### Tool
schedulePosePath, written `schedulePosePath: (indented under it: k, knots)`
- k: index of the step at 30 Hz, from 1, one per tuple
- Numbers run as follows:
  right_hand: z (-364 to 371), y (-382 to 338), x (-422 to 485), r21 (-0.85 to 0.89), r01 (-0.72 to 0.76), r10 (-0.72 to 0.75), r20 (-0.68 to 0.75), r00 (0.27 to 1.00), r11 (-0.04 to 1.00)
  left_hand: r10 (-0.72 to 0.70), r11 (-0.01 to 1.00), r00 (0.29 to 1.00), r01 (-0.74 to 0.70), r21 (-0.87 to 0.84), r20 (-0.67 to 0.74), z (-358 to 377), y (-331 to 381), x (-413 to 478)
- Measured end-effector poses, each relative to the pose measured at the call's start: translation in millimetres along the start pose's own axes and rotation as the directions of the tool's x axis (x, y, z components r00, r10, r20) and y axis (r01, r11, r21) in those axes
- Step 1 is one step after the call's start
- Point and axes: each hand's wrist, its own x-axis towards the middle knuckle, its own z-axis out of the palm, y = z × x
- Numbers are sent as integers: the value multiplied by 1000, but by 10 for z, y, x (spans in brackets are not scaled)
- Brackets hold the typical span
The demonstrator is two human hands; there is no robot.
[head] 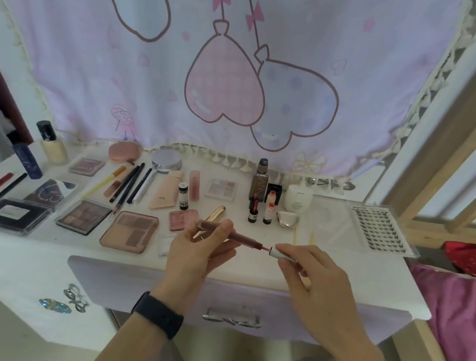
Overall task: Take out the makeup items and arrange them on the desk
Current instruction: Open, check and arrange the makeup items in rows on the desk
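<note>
Over the front of the white desk, my left hand grips a dark red lip gloss tube, held level. My right hand pinches the tube's silver cap, whose pink applicator tip just meets the tube's mouth. Many makeup items lie spread on the desk: eyeshadow palettes, pencils and brushes, a gold lipstick, small lip tints and a brown bottle.
A clear box of false lashes lies at the right back. Bottles stand at the left back. A lilac drawer with a bow handle sits under the desktop. A wooden bed frame and pink bedding are at the right.
</note>
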Motion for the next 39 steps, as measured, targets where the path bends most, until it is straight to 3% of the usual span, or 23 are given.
schedulePosePath:
  k: [6, 20, 26, 35, 39]
  knots:
    - [-63, 94, 16, -131, 49, -56, -52, 997, 990, -61, 993, 998, 63, -95, 25, -60, 34, 98]
    - [-116, 171, 61, -181, 75, -95, -101, 990, 981, -86, 996, 996, 86, -20, -9, -76, 85, 161]
    - [-176, 243, 85, -217, 78, -106, -122, 987, 973, -100, 995, 994, 100, -8, 43, -104, 140, 209]
    - [-189, 292, 86, -172, 72, -91, -109, 990, 983, -120, 992, 991, 123, -40, 62, -101, 195, 241]
    - [-237, 320, 90, -85, -1, -10, -133, 991, 996, -128, 985, 989, 136, -107, 79, -140, 250, 240]
